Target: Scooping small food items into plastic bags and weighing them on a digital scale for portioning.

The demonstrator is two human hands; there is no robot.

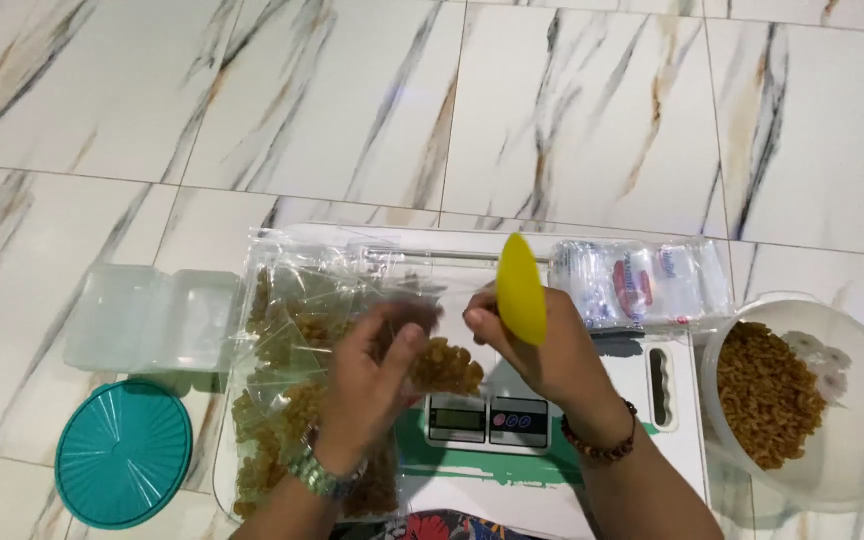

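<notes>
My left hand (pixel 370 385) grips a small clear bag of golden raisins (pixel 442 366) above a white digital kitchen scale (pixel 492 425). My right hand (pixel 542 352) pinches the bag's top edge and also holds a yellow plastic scoop (pixel 520 288), which points up. A watch is on my left wrist and a bead bracelet on my right.
A pile of filled raisin bags (pixel 287 400) lies left of the scale. A clear bowl of raisins (pixel 832 400) stands at the right. A bundle of plastic packets (pixel 642 282) lies behind the scale. A clear lidded box (pixel 147 318) and a teal round lid (pixel 124 452) rest on the marble floor at the left.
</notes>
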